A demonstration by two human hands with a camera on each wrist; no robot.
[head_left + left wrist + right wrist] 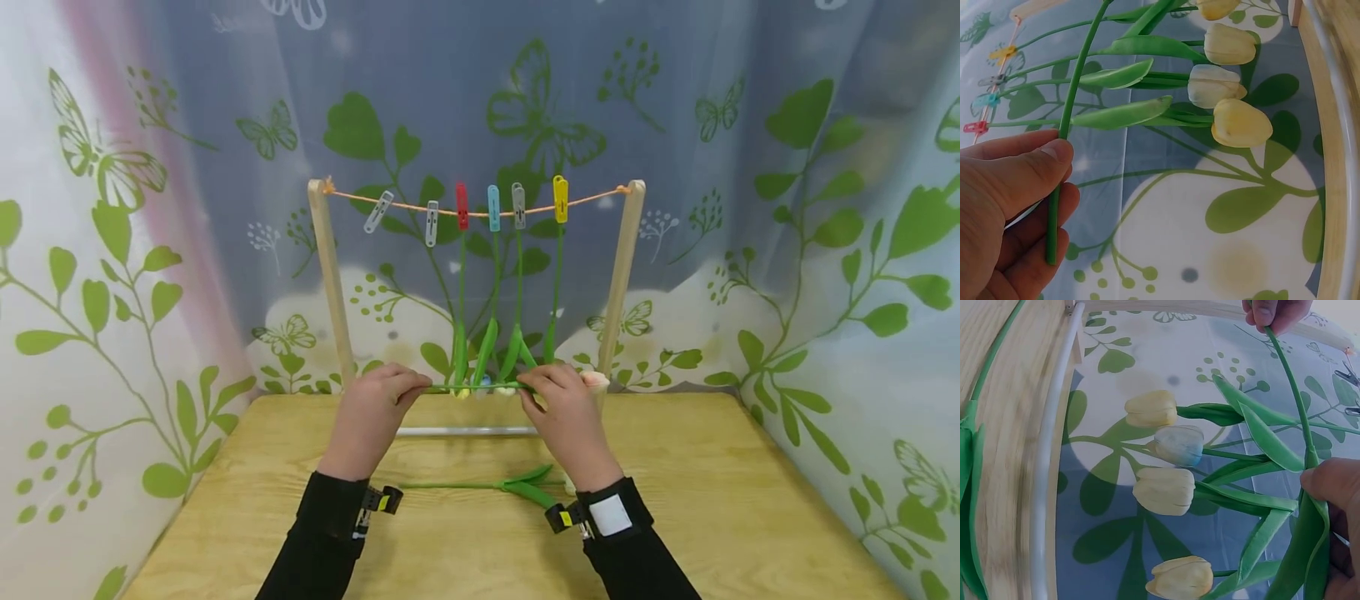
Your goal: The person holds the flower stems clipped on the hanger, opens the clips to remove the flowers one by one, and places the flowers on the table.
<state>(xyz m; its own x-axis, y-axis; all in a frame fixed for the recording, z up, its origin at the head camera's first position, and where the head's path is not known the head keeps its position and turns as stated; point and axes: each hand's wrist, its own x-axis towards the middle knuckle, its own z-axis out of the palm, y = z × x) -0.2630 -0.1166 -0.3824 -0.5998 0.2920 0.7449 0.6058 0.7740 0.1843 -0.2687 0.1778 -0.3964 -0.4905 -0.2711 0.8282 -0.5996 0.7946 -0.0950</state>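
Observation:
Both hands hold one artificial tulip, its green stem [472,387] stretched level between them. My left hand [1016,206] pinches the bare end of the stem between thumb and fingers. Further along, my right hand [1341,506] grips the stem where the leaves [1300,556] begin. The pale pink bloom [596,380] shows beyond the right hand in the head view. Just behind hang several tulips, blooms down, among them a yellow tulip [1241,123] and a blue-tinged white one [1177,445]. They hang from red [462,207], blue [493,208], grey [519,207] and yellow clothespins [560,200].
An orange cord [412,206] spans two wooden posts [330,283], with two grey clothespins [432,223] at its left holding nothing. A white rod [465,432] crosses low on the frame. Another tulip [525,485] lies on the wooden table [465,550]. A patterned curtain [450,75] stands behind.

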